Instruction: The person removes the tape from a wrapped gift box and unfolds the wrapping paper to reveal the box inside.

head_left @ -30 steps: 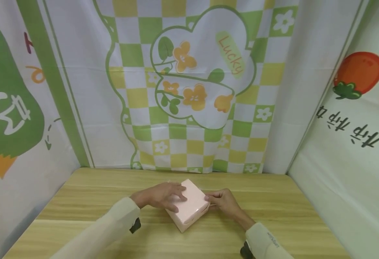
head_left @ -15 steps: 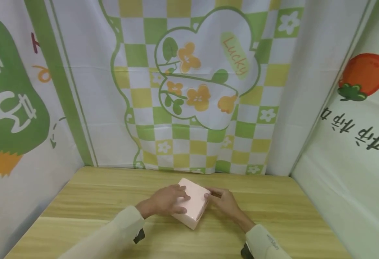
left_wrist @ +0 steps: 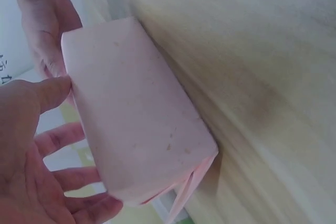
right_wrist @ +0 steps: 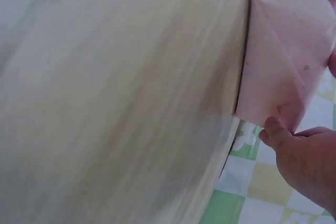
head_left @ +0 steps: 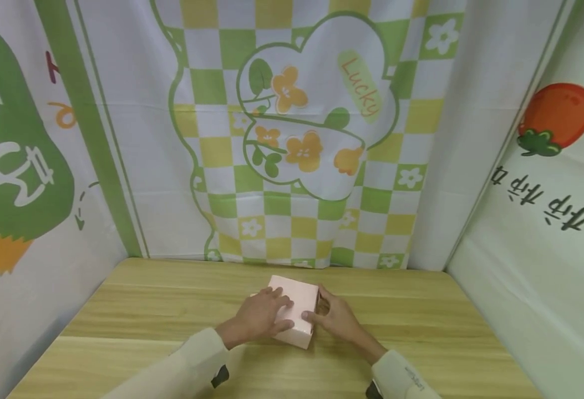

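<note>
The left hand (head_left: pixel 262 316) was laid on the pink box (head_left: pixel 299 299), its grip spread, with gaps left between the fingers. The box was set on the bench (head_left: pixel 172 299), between both hands. Since a second before, it had been turned: a corner was pointed nearly straight to the front then, but now a flat side was, just a bit aslant. This side was seen to be longer than tall; the top's long axis could not be told. The folded right end was pinched by the grip of the right hand (head_left: pixel 339 320).
</note>
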Tool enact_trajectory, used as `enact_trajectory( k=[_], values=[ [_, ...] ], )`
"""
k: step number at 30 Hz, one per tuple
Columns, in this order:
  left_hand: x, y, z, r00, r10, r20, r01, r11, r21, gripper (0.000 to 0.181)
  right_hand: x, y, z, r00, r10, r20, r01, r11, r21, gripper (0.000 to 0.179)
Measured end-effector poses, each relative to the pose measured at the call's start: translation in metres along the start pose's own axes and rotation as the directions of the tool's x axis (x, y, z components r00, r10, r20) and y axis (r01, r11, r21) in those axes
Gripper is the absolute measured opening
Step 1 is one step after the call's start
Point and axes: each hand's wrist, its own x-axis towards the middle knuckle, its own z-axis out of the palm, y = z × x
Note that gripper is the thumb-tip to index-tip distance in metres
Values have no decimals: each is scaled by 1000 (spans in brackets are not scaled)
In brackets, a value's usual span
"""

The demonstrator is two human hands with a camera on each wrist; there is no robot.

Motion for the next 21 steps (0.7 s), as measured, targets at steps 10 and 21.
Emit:
enact_trajectory(
  k=[10, 21],
  values=[
    [0, -18, -13, 999, 21, 40, -16, 994, -105, 35, 1, 1, -6, 997, -31, 73, 26, 998, 63, 64],
    [-3, -33, -10, 994, 84, 70, -65, 970, -235, 43, 0, 2, -12, 991, -103, 86, 95, 991, 95, 55]
  ],
)
